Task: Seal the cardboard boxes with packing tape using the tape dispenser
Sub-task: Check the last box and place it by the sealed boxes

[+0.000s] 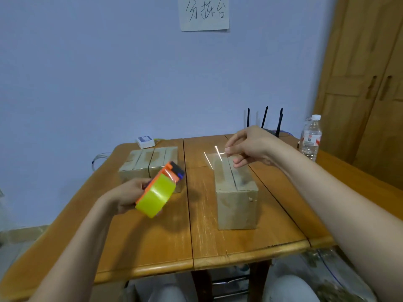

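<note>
Knees [287, 288] in light trousers under the near edge of the wooden table [165, 240].

Left hand [128, 196] grips the tape dispenser [160, 188], fingers curled round its orange body. Held tilted above the table's left half. Yellow-green tape roll toward the camera, dark cutter end pointing away and up. Dispenser overlaps the near right corner of the far-left box in view, so whether they touch: can't tell.

Right-hand cardboard box [236, 192] sits on the table right of the centre seam, long side running away from the camera. Top flaps down, slit between them visible.

Right hand [246, 144] is over the far end of that box, thumb and forefinger pinching a clear strip of tape [214, 155]. Strip shows mostly as glare, spread out leftward above the box's far end. Whether it's stuck down anywhere: can't tell.

Second cardboard box [150, 161] further back on the left half, well apart from the first, flaps closed.

Back edge of table: small white device [145, 141] left, black router [265, 120] with three antennas behind the right hand, water bottle [310, 138] at the far right.

On the blue wall [87, 73], a paper sign [204, 13] with handwriting. Wooden cabinet [366, 83] at right.
</note>
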The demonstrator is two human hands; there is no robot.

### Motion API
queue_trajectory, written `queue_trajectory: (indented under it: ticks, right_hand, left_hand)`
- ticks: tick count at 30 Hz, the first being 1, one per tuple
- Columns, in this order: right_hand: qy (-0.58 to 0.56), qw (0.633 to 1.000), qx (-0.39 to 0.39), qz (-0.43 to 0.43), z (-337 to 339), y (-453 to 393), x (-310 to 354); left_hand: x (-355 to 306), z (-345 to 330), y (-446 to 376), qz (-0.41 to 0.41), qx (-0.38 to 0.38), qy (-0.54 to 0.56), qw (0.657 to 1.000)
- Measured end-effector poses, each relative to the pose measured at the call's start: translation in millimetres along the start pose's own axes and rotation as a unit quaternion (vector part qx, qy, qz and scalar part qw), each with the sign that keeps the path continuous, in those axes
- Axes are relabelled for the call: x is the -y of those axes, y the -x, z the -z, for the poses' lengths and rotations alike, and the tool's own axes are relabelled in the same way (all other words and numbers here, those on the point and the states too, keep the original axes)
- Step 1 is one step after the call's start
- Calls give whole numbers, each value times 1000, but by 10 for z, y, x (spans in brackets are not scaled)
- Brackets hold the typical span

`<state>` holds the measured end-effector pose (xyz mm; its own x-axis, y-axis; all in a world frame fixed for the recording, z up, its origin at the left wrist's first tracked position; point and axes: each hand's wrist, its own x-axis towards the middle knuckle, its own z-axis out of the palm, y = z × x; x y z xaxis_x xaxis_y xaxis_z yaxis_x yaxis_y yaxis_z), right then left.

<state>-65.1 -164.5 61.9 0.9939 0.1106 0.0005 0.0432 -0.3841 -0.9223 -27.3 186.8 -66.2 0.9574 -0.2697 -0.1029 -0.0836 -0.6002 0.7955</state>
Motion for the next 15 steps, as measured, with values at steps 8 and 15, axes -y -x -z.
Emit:
queue_trajectory:
  ticks: [8,15]
  right_hand:
    - [193,973,-71,101,41,82,65]
    - [318,925,-82,193,7,55,47]
  left_hand:
    - [-145,-272,-167,129,-2,-348,929]
    - [-110,-354,-280,118,-47,-394,910]
